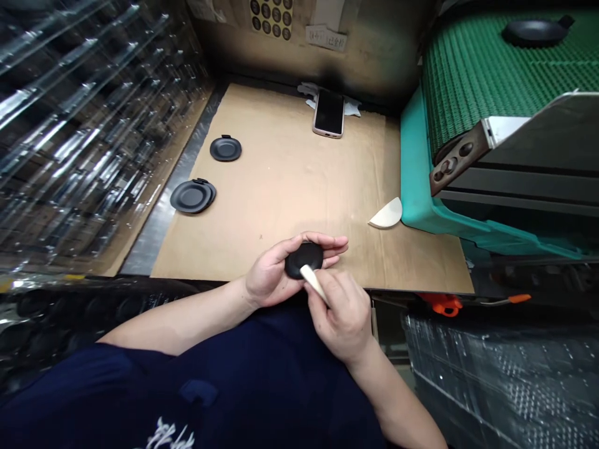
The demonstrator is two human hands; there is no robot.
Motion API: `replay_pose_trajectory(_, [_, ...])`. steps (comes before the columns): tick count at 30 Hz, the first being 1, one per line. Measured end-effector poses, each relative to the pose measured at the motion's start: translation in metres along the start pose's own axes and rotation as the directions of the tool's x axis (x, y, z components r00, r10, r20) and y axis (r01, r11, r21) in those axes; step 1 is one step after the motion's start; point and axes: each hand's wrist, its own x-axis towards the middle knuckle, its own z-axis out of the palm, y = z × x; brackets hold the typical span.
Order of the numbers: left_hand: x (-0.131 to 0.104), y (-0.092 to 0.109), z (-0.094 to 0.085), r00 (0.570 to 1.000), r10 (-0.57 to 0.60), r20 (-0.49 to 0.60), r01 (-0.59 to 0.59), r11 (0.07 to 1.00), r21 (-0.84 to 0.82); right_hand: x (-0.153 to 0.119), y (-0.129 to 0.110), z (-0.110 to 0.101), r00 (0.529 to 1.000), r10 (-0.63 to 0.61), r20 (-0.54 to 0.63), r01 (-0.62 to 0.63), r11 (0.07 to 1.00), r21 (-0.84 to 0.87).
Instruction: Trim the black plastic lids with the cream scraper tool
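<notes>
My left hand [271, 274] lies palm up near the table's front edge, its fingers curled around a small black oval case [304, 257]. In my right hand [344, 312] is a thin white pad [312, 280], pinched so that its tip meets or nearly meets the case's face. Most of that pad is hidden by the fingers. Two more groups of black oval pieces rest at the left of the table: a single lidded case [225, 148], and nearer me a pair of overlapping cases [193, 196]. A white half-round pad [386, 213] lies on the right.
Cardboard [299, 181] covers the table. A phone [329, 114] lies on crumpled tissue at the back. On the right, a teal crate [416, 168] stands beside a green conveyor belt [472, 75] carrying a black piece [536, 31]. Plastic-wrapped trays [88, 125] are stacked left.
</notes>
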Motion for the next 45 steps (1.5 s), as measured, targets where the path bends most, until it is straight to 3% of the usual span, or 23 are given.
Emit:
replay_pose_trajectory(4, [-0.002, 0.004, 0.002, 1.000, -0.008, -0.001, 0.008, 1.000, -0.023, 0.000, -0.011, 0.000, 0.989, -0.081, 0.128, 0.060, 0.986, 0.158])
replay_pose_trajectory(10, [-0.002, 0.007, 0.003, 0.999, 0.006, 0.031, -0.006, 1.000, 0.011, 0.004, -0.008, -0.006, 0.998, -0.062, 0.013, 0.061, 0.998, 0.030])
replay_pose_trajectory(13, [-0.003, 0.006, 0.005, 0.999, -0.010, 0.030, 0.009, 0.999, 0.048, 0.010, -0.006, 0.000, 0.995, -0.097, 0.023, 0.098, 0.995, -0.022])
replay_pose_trajectory(18, [-0.003, 0.003, 0.005, 1.000, -0.027, -0.006, 0.028, 0.993, 0.114, 0.023, -0.007, 0.010, 0.993, -0.085, -0.078, 0.082, 0.996, -0.044])
replay_pose_trajectory(26, [-0.002, 0.005, 0.005, 0.997, -0.043, -0.060, 0.048, 0.994, 0.099, 0.010, -0.011, 0.000, 0.984, -0.112, 0.140, 0.102, 0.992, 0.077])
replay_pose_trajectory(28, [-0.002, 0.006, 0.006, 0.997, -0.047, -0.066, 0.052, 0.994, 0.092, 0.006, -0.007, -0.005, 0.992, -0.090, 0.093, 0.074, 0.984, 0.163])
replay_pose_trajectory(31, [-0.005, 0.008, 0.006, 0.997, -0.036, -0.076, 0.043, 0.995, 0.093, 0.001, 0.001, -0.015, 0.998, 0.026, -0.065, -0.007, 0.961, 0.276])
replay_pose_trajectory(35, [-0.010, 0.010, 0.007, 0.995, -0.016, -0.097, 0.037, 0.973, 0.226, 0.004, 0.021, -0.023, 0.939, 0.255, -0.232, -0.180, 0.936, 0.301])
replay_pose_trajectory(38, [-0.013, 0.013, 0.005, 0.990, 0.136, -0.017, -0.107, 0.841, 0.531, 0.012, 0.042, -0.021, 0.899, 0.384, -0.211, -0.322, 0.906, 0.275])
replay_pose_trajectory(41, [-0.015, 0.018, 0.001, 0.927, 0.343, 0.151, -0.302, 0.445, 0.843, 0.018, 0.057, -0.017, 0.873, 0.475, -0.116, -0.430, 0.859, 0.278])
replay_pose_trajectory(43, [-0.017, 0.020, -0.003, 0.871, 0.418, 0.257, -0.358, 0.184, 0.915, 0.020, 0.061, -0.016, 0.867, 0.494, -0.069, -0.460, 0.845, 0.274])
replay_pose_trajectory(45, [-0.019, 0.022, -0.006, 0.825, 0.456, 0.333, -0.388, 0.030, 0.921, 0.021, 0.061, -0.016, 0.869, 0.492, -0.058, -0.462, 0.847, 0.264])
